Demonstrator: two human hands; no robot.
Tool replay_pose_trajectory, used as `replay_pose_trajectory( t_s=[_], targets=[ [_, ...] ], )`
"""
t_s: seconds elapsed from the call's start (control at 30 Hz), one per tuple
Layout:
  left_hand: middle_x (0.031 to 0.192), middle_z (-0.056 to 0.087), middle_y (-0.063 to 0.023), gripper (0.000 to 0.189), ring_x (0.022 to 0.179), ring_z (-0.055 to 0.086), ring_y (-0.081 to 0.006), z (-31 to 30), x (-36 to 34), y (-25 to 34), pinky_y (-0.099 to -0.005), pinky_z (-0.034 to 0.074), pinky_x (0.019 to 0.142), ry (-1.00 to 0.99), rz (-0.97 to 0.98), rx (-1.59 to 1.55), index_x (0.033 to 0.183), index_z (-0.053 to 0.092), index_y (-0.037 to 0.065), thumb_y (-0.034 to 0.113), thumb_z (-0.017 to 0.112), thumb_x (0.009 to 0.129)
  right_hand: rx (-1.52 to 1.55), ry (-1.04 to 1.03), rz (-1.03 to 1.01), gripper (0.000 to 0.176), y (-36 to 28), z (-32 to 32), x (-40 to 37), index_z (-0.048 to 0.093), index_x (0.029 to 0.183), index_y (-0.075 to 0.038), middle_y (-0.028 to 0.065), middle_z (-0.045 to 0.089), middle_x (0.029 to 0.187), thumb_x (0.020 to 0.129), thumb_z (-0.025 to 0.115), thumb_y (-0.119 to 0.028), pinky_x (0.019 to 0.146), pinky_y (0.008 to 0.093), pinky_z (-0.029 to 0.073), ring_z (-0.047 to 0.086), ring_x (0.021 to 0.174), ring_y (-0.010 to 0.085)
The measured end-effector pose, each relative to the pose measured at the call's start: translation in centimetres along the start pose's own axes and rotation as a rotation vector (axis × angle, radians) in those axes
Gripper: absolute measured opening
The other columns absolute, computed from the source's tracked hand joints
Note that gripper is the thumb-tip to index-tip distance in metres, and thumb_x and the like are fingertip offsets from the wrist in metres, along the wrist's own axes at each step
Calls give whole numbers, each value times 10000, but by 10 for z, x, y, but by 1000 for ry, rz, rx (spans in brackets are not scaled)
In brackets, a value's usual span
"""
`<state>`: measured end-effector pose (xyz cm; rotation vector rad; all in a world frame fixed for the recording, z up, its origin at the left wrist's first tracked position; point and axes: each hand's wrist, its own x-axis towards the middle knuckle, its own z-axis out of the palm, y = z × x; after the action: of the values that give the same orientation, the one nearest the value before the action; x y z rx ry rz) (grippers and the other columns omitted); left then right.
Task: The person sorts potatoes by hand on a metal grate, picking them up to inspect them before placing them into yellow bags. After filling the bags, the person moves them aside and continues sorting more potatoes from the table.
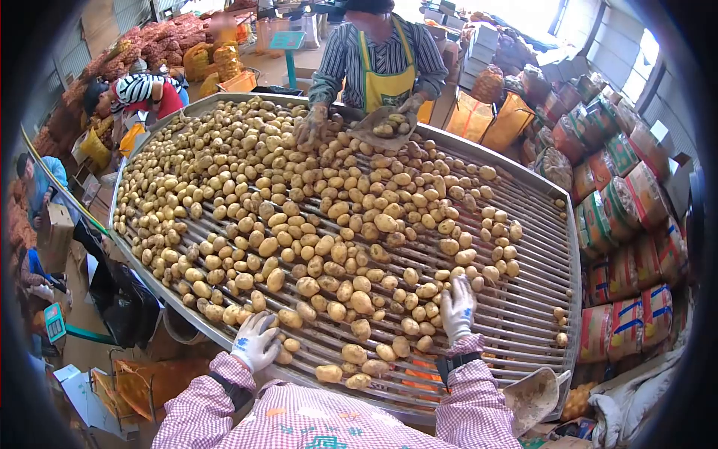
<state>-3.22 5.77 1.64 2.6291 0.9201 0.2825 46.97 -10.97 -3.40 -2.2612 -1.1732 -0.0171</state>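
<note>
Loose potatoes (361, 302) lie spread over a slatted sorting table (523, 310) in front of me. My left hand (256, 342), in a pale glove with a blue mark, is at the near left edge, fingers apart, beside a few potatoes. Farther right, my right hand (458, 310), gloved the same way, reaches out flat over the slats with its fingers stretched. Its fingertips are at the near side of several potatoes; whether they touch cannot be made out. Neither hand grips anything. A scoop (532, 395) rests at the near right corner, beside my right sleeve.
Across the table a person in a yellow apron (390, 69) holds a scoop (384, 127) with potatoes in it, the other hand among potatoes. Filled sacks (624, 209) are stacked along the right. Other people work at left, near a green scale (56, 323). A metal rim (572, 262) borders the table.
</note>
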Motion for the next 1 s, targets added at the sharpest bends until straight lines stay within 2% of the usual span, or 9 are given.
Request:
replay_pose_trajectory(
  t_s=[0.2, 0.23, 0.43, 0.57, 0.67, 0.73, 0.8, 0.87, 1.0],
  targets=[
    [1389, 566, -202, 338, 1360, 471, -437, 3, -5, -4, -561, 364, 1151, 22, 2, -9, 1141, 699, 75, 269, 669, 866, 111, -280, 32, 584, -44, 16, -14, 508, 1484, -85, 166, 484, 1548, 987, 583, -383, 1222, 583, 152, 383, 1471, 331],
    [1402, 561, -200, 345, 1358, 472, -442, 3, -5, -5, -566, 360, 1154, 27, 6, -27, 1157, 694, 80, 271, 670, 871, -89, -187, -254, 578, -1, 42, -21, 493, 1496, -83, 171, 480, 1550, 993, 579, -355, 1229, 595, 132, 392, 1464, 337],
    [1390, 550, -219, 386, 1326, 481, -463, 23, -6, -20, -582, 370, 1132, 83, 96, -113, 1210, 662, 70, 268, 674, 879, 89, 13, 20, 539, 31, -9, -20, 460, 1455, 119, 290, 377, 1588, 1034, 549, -206, 1264, 460, 213, 335, 1497, 396],
    [1490, 450, -234, 512, 1438, 358, -460, 7, 29, 2, -604, 294, 1187, -33, 181, -243, 1344, 593, 76, 296, 656, 886, -518, -192, 150, 649, 77, 15, -46, 401, 1552, -8, 240, 308, 1641, 1074, 455, -444, 1267, 477, 190, 259, 1534, 383],
    [1606, 321, -243, 622, 1532, 216, -453, 37, 61, 11, -631, 184, 1234, -150, 238, -228, 1449, 538, 83, 368, 636, 904, -515, -307, 329, 651, -12, 8, -35, 384, 1577, -66, 254, 225, 1668, 1076, 430, -479, 1263, 491, 167, 197, 1556, 381],
    [1645, 264, -250, 669, 1550, 165, -460, 43, 85, 14, -631, 132, 1246, -273, 246, -244, 1481, 518, 89, 400, 640, 902, -610, -487, 388, 663, 25, 33, -32, 169, 1655, -316, 64, 1, 1742, 1071, 391, -538, 1195, 683, 182, 15, 1586, 392],
    [1656, 240, -257, 715, 1562, 127, -454, 56, 106, 11, -643, 84, 1246, -305, 295, -239, 1497, 502, 85, 426, 651, 886, -1170, -622, 52, 582, -24, 37, -35, 262, 1639, -268, 104, 76, 1734, 1093, 381, -432, 1144, 691, 301, 78, 1576, 404],
    [1650, 262, -250, 732, 1571, 107, -425, 65, 113, 9, -715, -12, 1217, -207, 337, -311, 1487, 520, 72, 409, 649, 851, -341, -66, -176, 635, 51, 95, -33, 274, 1635, -220, 174, 158, 1707, 1073, 406, -485, 1131, 643, 369, 164, 1543, 454],
    [1670, 247, -190, 621, 1578, 103, -400, 54, 132, -10, -838, 32, 1131, -266, 371, -200, 1406, 597, 79, 383, 667, 869, -525, -357, -15, 662, -145, 86, -5, 418, 1563, -97, 303, 320, 1603, 1031, 515, -479, 1170, 545, 350, 348, 1455, 470]
  ],
)
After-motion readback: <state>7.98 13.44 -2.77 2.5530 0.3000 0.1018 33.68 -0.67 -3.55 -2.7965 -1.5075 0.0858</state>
